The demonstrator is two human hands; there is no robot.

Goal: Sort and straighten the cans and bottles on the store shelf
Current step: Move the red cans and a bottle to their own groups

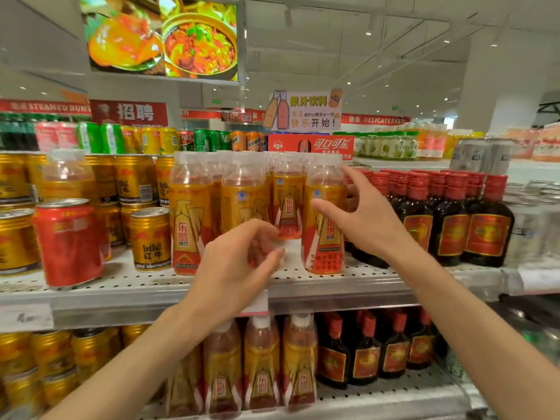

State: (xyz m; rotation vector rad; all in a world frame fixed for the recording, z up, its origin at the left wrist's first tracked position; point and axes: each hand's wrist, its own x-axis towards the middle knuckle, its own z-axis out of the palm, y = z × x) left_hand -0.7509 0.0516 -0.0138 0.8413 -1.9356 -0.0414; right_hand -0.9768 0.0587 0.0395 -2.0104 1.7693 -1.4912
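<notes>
Orange energy-drink bottles with white caps stand in rows on the white perforated shelf (303,278). My left hand (233,268) curls its fingers around the base of the second front bottle (242,201). My right hand (360,219) hovers open, fingers spread, beside the front right bottle (324,219), thumb near its label. The leftmost front bottle (189,213) stands upright. Left of the bottles are gold cans (150,237) and a tilted red can (71,244). Dark bottles with red caps (485,225) fill the right.
The lower shelf (378,398) holds more gold cans, orange bottles and dark bottles. An upper row carries mixed colourful cans and a red cola box (312,145) under a paper juice sign (303,112). Silver cans (530,225) sit at far right.
</notes>
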